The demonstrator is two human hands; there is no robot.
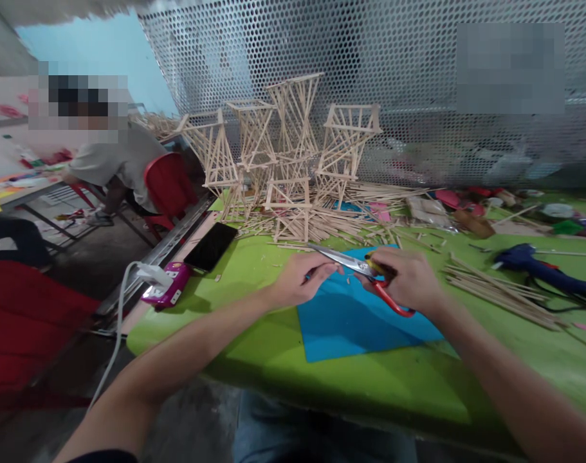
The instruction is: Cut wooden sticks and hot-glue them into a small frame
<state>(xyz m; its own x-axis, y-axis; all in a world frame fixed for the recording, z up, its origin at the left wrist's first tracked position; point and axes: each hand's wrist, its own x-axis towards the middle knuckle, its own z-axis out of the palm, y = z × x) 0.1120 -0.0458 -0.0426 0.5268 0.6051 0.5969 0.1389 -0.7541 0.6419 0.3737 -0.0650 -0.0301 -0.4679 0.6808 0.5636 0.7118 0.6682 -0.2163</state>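
Observation:
My right hand (411,276) is closed round the handles of a pair of scissors (354,263) with red and yellow grips. The blades point left, to just above my left hand (302,278). My left hand's fingers are pinched together near the blades; what they hold, if anything, is too small to make out. Under both hands lies a blue sheet (341,325), with tiny pale bits close to the blades. Just beyond stand several stick frames (293,161) built from thin wooden sticks, with a heap of loose sticks (316,225) round their bases.
On the green table (254,334) a phone (212,247) and a purple power strip (170,286) with a white cable lie left. A bundle of sticks (500,292) and a blue glue gun (543,267) lie right. Behind rises a perforated metal panel (408,77). A person (114,161) sits far left.

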